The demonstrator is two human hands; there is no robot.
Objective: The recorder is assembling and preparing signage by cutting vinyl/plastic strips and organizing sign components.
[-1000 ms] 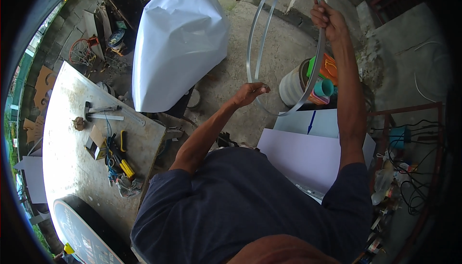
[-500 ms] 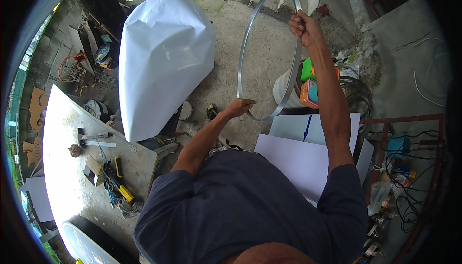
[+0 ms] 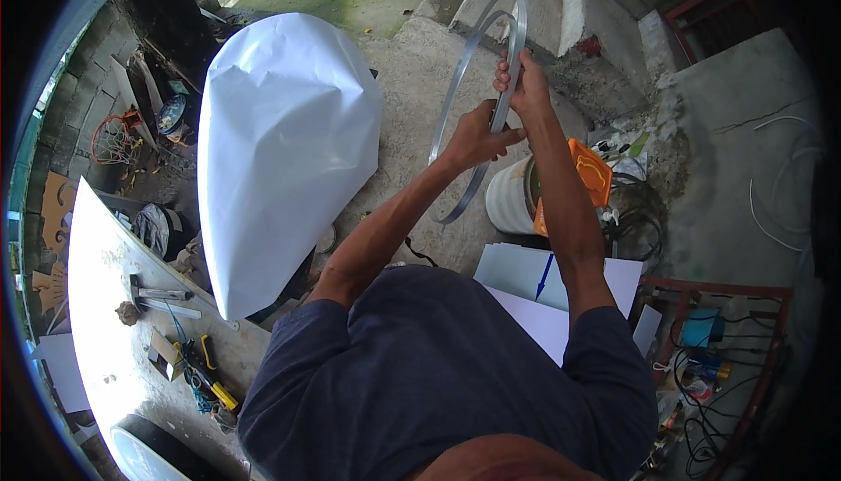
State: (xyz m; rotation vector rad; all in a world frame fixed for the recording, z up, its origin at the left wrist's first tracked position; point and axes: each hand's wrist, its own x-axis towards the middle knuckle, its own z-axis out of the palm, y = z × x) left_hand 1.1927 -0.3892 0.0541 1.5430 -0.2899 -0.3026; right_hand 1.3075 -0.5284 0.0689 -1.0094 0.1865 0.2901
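Out in front of me I hold up a thin, flat, silvery metal hoop point(image 3: 445, 106), a bent strip whose far end overlaps itself in a second, smaller curve. My right hand point(image 3: 527, 85) is closed round the overlapping part on its right side. Just below and to the left, my left hand point(image 3: 477, 139) grips the same stretch, its thumb pointing right. The hoop's lower bend hangs beneath my left hand, above the concrete floor. Beside my right forearm stands a pale round bucket point(image 3: 510, 199) with an orange plastic container point(image 3: 592, 173) at it.
A large crumpled white sheet point(image 3: 285, 157) stands to the left. Nearer, a white-topped table point(image 3: 109, 306) carries a hammer point(image 3: 158, 293), a yellow-handled tool point(image 3: 224, 395) and cords. White boards point(image 3: 526, 314) lie at my right, by a red metal frame point(image 3: 714, 286) with cables. Concrete steps point(image 3: 534, 12) rise beyond.
My left hand has moved up and right along the hoop to beside my right hand. The single wide loop is now narrower and doubled over itself. My right hand has come slightly down and left.
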